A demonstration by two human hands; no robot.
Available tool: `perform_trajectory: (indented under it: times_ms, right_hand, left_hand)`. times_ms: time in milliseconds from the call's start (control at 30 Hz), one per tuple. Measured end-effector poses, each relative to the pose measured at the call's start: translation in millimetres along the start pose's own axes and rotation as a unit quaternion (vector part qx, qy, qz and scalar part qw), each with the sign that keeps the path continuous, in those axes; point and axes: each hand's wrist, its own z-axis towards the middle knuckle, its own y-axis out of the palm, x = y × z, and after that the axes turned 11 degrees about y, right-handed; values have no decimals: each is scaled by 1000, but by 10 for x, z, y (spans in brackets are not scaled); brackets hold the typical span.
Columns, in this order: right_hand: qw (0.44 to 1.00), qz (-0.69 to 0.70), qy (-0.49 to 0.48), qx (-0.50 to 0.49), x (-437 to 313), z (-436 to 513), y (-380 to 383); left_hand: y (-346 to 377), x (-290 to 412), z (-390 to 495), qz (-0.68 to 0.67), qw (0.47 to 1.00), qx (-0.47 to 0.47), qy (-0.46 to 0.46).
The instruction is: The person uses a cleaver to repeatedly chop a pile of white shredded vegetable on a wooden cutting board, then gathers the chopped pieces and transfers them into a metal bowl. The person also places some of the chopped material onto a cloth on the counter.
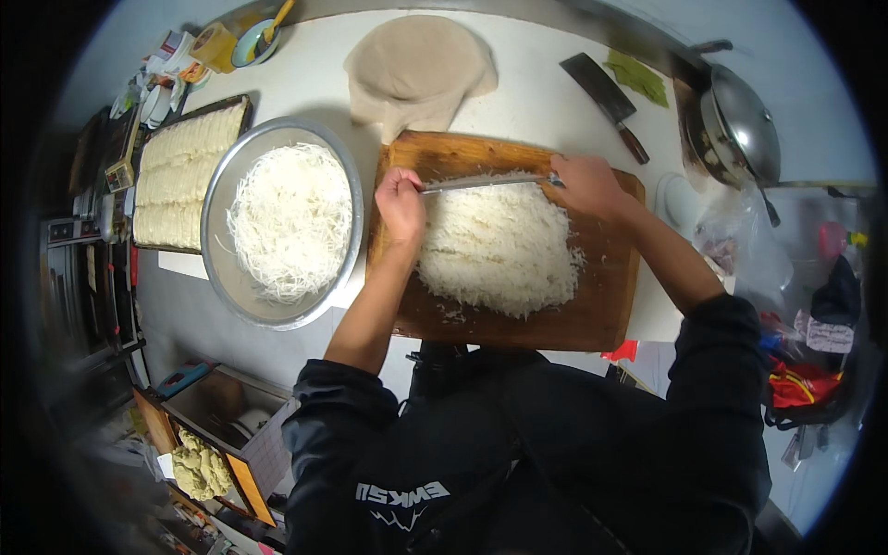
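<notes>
A heap of finely chopped white shreds lies on a wooden cutting board. Across its far edge runs a long, narrow metal blade, seen edge-on. My left hand is closed around the blade's left end. At the other end, my right hand grips its handle, most of which is hidden by the fingers. To the left of the board stands a large metal bowl holding long white shreds.
Beyond the board a beige cloth covers a round thing. A cleaver lies at the far right, near a lidded wok. Behind the bowl at left is a tray of pale rolled pieces. A small bowl stands at the far left.
</notes>
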Motion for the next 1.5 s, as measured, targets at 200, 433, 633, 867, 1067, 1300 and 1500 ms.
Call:
perform_trajectory:
  times_ms: [200, 433, 633, 867, 1067, 1300, 1500]
  right_hand:
    - [997, -1, 58, -50, -128, -698, 1]
    - [997, 21, 67, -12, -264, -1042, -10]
    - [997, 9, 73, -5, -404, -1161, -66]
    - [995, 27, 53, -83, -487, -1441, 130]
    - [996, 55, 61, -23, -489, -1581, 133]
    - [943, 236, -17, -233, -980, -1969, 305]
    - [956, 239, 28, -167, -976, -1856, 459]
  left_hand:
    - [74, 242, -199, 15, 997, -72, -10]
    - [-32, 237, -300, -18, 996, -81, -24]
    - [-29, 287, -385, 46, 989, -140, -16]
    - [-179, 319, -511, 31, 992, -121, -29]
    - [-219, 350, -465, 3, 991, -106, -77]
    - [-786, 553, -538, 53, 981, -156, -106]
    - [-693, 208, -537, 0, 986, -125, -106]
